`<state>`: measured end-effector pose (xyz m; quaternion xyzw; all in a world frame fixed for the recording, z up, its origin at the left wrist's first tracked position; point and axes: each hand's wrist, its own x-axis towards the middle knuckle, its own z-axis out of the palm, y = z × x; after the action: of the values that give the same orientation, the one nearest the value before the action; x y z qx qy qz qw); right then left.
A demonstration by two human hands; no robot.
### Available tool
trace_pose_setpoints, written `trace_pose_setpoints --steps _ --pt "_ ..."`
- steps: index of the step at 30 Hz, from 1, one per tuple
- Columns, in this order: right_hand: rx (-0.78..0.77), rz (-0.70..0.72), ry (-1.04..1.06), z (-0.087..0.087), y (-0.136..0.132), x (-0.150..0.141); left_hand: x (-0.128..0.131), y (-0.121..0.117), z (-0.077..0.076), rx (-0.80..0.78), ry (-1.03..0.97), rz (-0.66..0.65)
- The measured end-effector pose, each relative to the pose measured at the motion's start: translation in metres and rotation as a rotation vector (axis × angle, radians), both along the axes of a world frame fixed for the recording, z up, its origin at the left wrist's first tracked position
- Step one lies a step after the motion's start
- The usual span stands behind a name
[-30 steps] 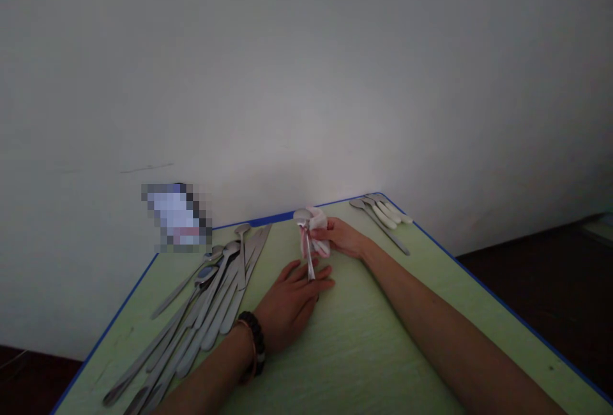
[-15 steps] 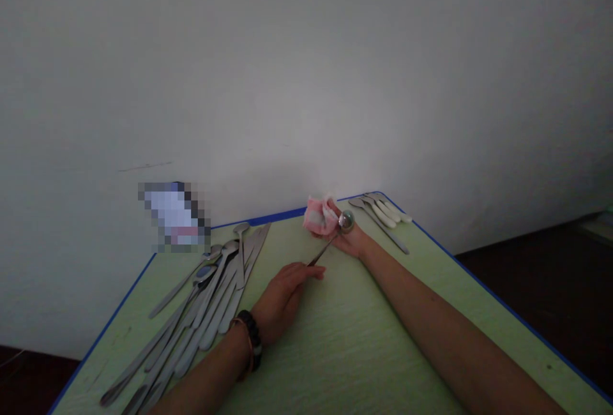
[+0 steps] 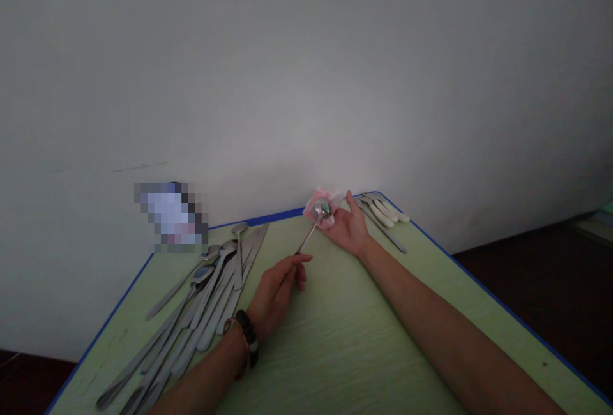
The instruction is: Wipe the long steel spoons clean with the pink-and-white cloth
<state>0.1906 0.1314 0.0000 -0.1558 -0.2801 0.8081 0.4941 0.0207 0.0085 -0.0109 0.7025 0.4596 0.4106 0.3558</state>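
Note:
My left hand [image 3: 282,284], wearing a dark beaded bracelet, is closed around the handle of a metal spoon [image 3: 309,236]. The spoon points away from me, and its shiny bowl rests on a pink and white cloth [image 3: 313,200]. That cloth lies across the fingers of my right hand [image 3: 347,230], which is turned palm up with the thumb raised and apart. The fingertips under the cloth are hidden. Left of my left hand, a pile of metal cutlery [image 3: 211,300], spoons and flat-bladed knives among it, lies fanned out on the table.
On the green table [image 3: 354,338] with its blue edge, several white-handled utensils [image 3: 385,211] and a metal-handled one [image 3: 390,233] lie at the far right corner. A blurred-out phone [image 3: 172,214] leans by the wall [image 3: 306,70] at the far left corner.
The spoon's bowl has moved left from above my right wrist onto the cloth. My right hand has opened its palm upward and lifted its thumb. My left hand has shifted slightly left.

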Motion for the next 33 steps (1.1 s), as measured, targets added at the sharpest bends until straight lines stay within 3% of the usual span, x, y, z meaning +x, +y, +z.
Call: trace_pose_setpoints --steps 11,17,26,33 --pt "-0.039 -0.168 0.054 -0.0034 0.0092 -0.0022 -0.0019 -0.002 -0.0013 0.04 0.113 0.018" --pt "-0.044 -0.147 0.079 -0.003 0.0069 -0.0009 -0.0026 -0.0021 -0.0028 0.044 0.089 0.058" --pt "-0.072 -0.138 -0.128 -0.0073 0.0068 -0.0044 -0.0006 0.0 -0.0019 -0.022 0.201 0.078" --pt "0.057 -0.036 -0.145 -0.0055 0.0024 -0.0074 -0.0001 0.0001 0.0022 -0.038 0.39 0.126"
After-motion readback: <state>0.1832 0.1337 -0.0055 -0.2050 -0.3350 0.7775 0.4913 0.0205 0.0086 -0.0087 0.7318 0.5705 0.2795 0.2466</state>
